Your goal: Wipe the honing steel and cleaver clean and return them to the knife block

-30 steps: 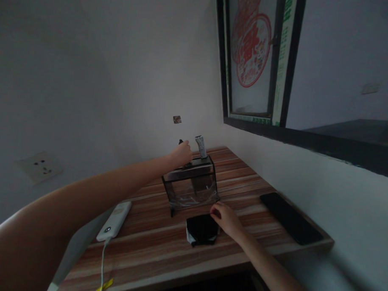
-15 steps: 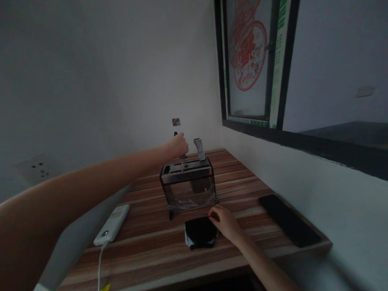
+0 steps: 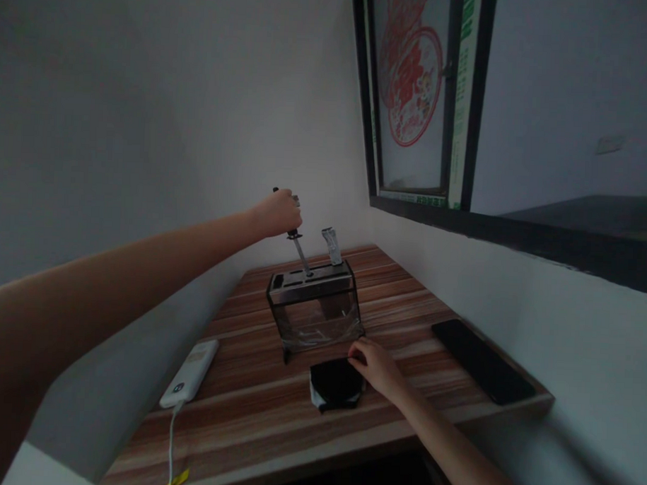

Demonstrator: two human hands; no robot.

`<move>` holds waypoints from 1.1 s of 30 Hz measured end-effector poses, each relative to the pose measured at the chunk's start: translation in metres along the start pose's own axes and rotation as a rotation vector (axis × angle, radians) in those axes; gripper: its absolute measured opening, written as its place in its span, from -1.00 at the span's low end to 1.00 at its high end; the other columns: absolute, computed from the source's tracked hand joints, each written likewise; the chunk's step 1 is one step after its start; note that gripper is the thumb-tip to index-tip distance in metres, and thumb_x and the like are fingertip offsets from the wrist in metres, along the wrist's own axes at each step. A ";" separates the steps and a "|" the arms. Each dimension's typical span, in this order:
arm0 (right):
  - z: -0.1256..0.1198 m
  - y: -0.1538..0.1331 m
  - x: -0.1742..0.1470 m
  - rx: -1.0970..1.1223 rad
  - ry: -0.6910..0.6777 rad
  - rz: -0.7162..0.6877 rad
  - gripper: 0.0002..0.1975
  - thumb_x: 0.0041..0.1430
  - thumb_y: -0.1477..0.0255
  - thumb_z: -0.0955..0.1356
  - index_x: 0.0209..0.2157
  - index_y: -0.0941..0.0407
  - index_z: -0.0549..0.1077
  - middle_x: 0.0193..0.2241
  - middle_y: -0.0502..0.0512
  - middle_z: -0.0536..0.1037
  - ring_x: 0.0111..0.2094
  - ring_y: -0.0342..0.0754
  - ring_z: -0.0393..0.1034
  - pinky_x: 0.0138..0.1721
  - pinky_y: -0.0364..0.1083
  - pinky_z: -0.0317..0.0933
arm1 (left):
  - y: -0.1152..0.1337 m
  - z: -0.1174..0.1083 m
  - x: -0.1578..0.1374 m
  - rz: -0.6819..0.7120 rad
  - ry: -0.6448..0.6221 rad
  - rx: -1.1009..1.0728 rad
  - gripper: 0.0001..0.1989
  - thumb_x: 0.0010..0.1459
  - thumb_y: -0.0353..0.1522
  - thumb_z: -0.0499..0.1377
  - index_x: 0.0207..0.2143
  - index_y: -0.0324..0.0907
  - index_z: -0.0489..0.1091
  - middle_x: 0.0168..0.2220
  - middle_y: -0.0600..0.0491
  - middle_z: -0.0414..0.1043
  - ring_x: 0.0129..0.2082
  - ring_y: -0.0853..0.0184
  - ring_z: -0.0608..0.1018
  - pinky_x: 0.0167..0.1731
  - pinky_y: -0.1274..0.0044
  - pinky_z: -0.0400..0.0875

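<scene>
My left hand (image 3: 280,213) is closed round the black handle of a sharpening steel (image 3: 302,256). Its grey rod slants down, the lower end inside a hole in the top of a knife block (image 3: 314,292). The block has a dark frame and see-through sides, with clear film round its lower part. Another handle, silver and wrapped in film (image 3: 332,245), sticks up from the block's right side. My right hand (image 3: 375,364) rests on the table with thumb and finger pinched at the edge of a folded black piece with pale edges (image 3: 337,383), which looks like cloth.
A black phone (image 3: 483,361) lies along the table's right edge by the wall. On the left is a white power bank (image 3: 190,374) with a white cable (image 3: 171,439). The striped wooden table (image 3: 254,410) meets walls behind and right; a framed window (image 3: 413,97) is above.
My left hand has risen and moved left with the sharpening steel, so more of its rod shows above the block. My right hand stays at the black piece.
</scene>
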State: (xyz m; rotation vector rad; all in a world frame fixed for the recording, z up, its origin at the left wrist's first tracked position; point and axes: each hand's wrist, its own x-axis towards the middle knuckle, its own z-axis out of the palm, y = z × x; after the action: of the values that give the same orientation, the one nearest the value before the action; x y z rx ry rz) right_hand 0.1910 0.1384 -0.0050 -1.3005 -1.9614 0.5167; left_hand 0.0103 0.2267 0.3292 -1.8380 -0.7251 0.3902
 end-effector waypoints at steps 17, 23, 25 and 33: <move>0.002 0.002 0.000 -0.004 -0.012 0.011 -0.90 0.06 0.56 0.32 -0.39 0.10 0.44 -0.35 0.04 0.51 -0.27 -0.05 0.41 -0.23 -0.12 0.20 | -0.065 -0.023 -0.013 -0.115 0.067 0.058 -0.64 0.26 -0.45 -0.09 -0.49 -0.37 0.40 -0.42 -0.02 0.41 -0.14 0.33 0.41 -0.06 0.37 0.08; 0.002 0.002 0.001 -0.006 -0.002 0.000 -0.90 0.06 0.57 0.31 -0.39 0.10 0.43 -0.35 0.04 0.50 -0.28 -0.06 0.41 -0.22 -0.12 0.20 | -0.079 -0.024 -0.033 -0.197 0.052 0.042 -0.39 0.32 -0.42 -0.41 -0.39 -0.49 0.39 -0.41 0.02 0.39 -0.09 0.31 0.40 -0.10 0.33 0.08; 0.003 0.003 0.001 -0.008 -0.002 0.008 -0.90 0.05 0.57 0.32 -0.38 0.10 0.43 -0.35 0.04 0.51 -0.28 -0.05 0.41 -0.23 -0.12 0.20 | -0.074 -0.018 -0.041 -0.266 0.048 0.002 -0.46 0.33 -0.40 -0.32 -0.33 -0.43 0.41 -0.38 0.02 0.41 -0.11 0.33 0.43 -0.09 0.36 0.10; 0.001 0.004 0.001 -0.011 -0.035 0.018 -0.89 0.05 0.58 0.33 -0.34 0.12 0.42 -0.32 0.07 0.50 -0.26 -0.05 0.40 -0.21 -0.11 0.20 | 0.046 0.041 -0.099 -0.652 0.054 -0.466 -0.79 0.18 -0.36 0.07 -0.17 -0.13 0.45 -0.34 -0.03 0.54 -0.37 0.25 0.54 -0.42 0.53 0.31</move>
State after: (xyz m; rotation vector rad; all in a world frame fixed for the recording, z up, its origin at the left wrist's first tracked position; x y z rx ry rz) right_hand 0.1926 0.1407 -0.0076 -1.3247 -1.9856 0.5418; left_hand -0.0751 0.1814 0.2640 -1.8897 -1.4015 -0.2769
